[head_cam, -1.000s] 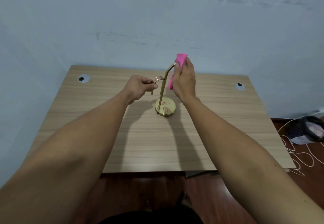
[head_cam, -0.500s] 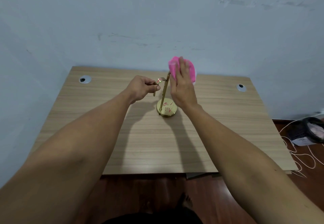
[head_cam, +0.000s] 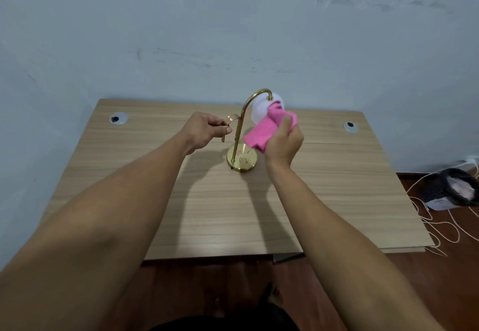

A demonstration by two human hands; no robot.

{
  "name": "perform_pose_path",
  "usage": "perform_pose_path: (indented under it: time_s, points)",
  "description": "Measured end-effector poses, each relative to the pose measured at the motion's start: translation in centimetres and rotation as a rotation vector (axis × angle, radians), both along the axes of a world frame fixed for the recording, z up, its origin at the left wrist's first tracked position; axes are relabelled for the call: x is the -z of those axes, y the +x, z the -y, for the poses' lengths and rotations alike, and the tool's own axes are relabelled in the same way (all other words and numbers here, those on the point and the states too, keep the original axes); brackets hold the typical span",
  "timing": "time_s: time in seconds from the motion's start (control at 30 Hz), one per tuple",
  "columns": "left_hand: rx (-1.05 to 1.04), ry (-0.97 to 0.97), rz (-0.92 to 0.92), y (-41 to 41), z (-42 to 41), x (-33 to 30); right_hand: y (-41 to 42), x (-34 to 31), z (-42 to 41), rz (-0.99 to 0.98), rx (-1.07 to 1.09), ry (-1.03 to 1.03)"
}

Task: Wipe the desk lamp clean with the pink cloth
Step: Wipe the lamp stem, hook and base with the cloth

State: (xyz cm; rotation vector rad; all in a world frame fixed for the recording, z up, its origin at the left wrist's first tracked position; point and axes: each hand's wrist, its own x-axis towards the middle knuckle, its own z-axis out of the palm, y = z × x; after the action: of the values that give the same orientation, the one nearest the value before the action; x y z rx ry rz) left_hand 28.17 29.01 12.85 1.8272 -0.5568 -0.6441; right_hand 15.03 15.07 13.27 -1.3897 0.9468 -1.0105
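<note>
A gold desk lamp [head_cam: 237,136] stands near the back middle of the wooden desk [head_cam: 233,208]. Its round base [head_cam: 242,160] carries red scribbles, and its curved neck ends at a white globe shade [head_cam: 260,109]. My left hand [head_cam: 206,131] pinches a short gold hook arm that sticks out left of the stem. My right hand [head_cam: 283,144] grips the pink cloth [head_cam: 264,129], which is pressed against the lower right side of the white shade and hides part of it.
Two round cable grommets sit in the desk, one at the back left [head_cam: 118,118] and one at the back right [head_cam: 350,126]. The blue wall rises right behind the desk. On the floor to the right lie a black basket [head_cam: 452,190] and loose white cords [head_cam: 435,224].
My right hand dropped from the top of the lamp's neck to the right side, carrying the cloth down onto the shade, which is now uncovered. My left hand kept its hold on the hook arm.
</note>
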Motion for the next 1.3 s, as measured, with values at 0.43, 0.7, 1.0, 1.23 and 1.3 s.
perform_pose_path:
  time_s: [0.43,0.7,1.0,1.23,1.3]
  points:
    - [0.048,0.09,0.123,0.6,0.8,-0.1,4.9,-4.1,-2.0,0.148,-0.215,0.33]
    - [0.032,0.11,0.169,1.0,0.5,0.0,2.9,-0.1,-0.2,-0.213,-0.319,0.175]
    - [0.063,0.101,0.151,1.2,0.5,-0.2,4.0,-2.9,1.1,0.087,-0.124,0.333]
    - [0.036,0.064,0.112,0.9,0.4,0.2,2.9,-0.1,-0.3,-0.049,-0.225,0.206]
    - [-0.003,0.005,0.075,0.6,0.3,0.6,2.1,0.3,-0.3,0.026,-0.116,0.192]
